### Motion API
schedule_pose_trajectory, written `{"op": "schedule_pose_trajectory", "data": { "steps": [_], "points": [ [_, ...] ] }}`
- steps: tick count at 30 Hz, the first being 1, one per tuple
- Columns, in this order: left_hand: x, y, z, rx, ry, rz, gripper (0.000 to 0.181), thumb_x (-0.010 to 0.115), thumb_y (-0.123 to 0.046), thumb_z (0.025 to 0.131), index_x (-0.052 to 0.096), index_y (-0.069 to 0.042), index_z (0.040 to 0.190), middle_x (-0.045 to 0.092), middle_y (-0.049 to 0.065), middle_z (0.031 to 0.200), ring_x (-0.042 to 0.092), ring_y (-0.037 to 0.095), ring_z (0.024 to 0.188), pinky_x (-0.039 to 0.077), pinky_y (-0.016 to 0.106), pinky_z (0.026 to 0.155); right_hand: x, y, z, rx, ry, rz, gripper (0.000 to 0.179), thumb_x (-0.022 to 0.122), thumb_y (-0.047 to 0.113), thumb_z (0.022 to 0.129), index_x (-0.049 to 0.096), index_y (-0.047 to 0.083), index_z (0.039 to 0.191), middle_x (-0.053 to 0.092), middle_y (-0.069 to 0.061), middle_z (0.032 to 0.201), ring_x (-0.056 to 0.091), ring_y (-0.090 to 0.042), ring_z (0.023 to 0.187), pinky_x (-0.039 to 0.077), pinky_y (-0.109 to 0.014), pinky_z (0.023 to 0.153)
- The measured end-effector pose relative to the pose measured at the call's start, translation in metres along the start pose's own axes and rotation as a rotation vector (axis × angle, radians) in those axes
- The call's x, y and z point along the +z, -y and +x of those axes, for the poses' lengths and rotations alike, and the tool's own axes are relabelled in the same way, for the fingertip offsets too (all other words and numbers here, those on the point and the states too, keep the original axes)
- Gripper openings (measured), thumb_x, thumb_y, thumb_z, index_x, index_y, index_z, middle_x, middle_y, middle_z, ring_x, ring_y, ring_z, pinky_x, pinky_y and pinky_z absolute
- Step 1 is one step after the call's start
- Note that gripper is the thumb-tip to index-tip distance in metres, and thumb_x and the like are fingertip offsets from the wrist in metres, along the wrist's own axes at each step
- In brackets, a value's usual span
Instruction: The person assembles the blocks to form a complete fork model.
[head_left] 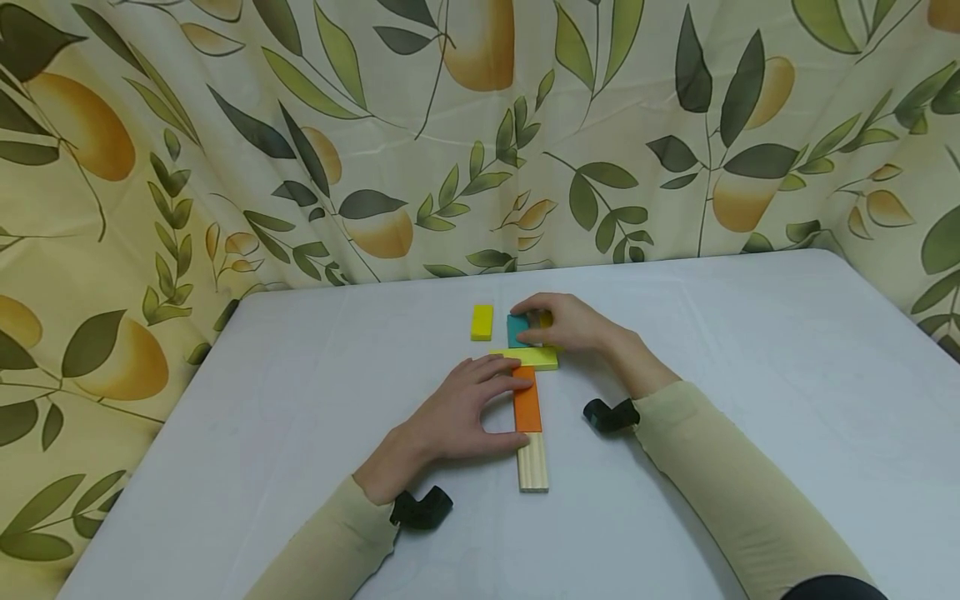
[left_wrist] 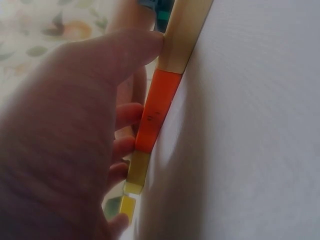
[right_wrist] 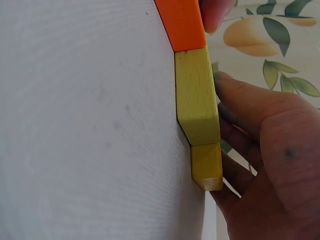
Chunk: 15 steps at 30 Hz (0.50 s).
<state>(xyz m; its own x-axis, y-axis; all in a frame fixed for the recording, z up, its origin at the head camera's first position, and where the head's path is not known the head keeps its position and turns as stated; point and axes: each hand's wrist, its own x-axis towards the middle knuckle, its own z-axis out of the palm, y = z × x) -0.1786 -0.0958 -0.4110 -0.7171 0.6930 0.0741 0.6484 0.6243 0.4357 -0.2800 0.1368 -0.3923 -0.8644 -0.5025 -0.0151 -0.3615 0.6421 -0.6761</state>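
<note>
Teal block (head_left: 515,326) — long axis toward the patterned curtain (head_left: 450,108)

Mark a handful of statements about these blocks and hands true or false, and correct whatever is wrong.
1. The orange block meets the plain wood block end to end. True.
2. The right hand holds the plain wood block. False: it pinches the teal block.
3. The left hand touches the orange block. True.
4. The leftmost yellow block touches the teal block. False: a gap separates them.
5. The yellow-green block lies crosswise at the orange block's far end. True.
</note>
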Motion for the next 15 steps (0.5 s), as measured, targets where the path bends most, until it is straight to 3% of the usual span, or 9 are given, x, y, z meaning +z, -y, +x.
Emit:
{"op": "schedule_pose_trajectory", "data": {
  "steps": [15],
  "points": [
    [-0.0013,-0.0009,-0.0008,-0.006,-0.001,-0.016,0.064,0.069,-0.055,0.088,0.058,-0.025,0.144,0.040,-0.003,0.157,0.027,0.020,0.148,0.013,0.048,0.121,0.0005,-0.0001,0.0010,0.001,0.007,-0.003,0.043,0.074,0.018,0.093,0.065,0.007,0.133,0.058,-0.012,0.140,0.047,-0.033,0.131,0.032,-0.052,0.114]
  ]
}}
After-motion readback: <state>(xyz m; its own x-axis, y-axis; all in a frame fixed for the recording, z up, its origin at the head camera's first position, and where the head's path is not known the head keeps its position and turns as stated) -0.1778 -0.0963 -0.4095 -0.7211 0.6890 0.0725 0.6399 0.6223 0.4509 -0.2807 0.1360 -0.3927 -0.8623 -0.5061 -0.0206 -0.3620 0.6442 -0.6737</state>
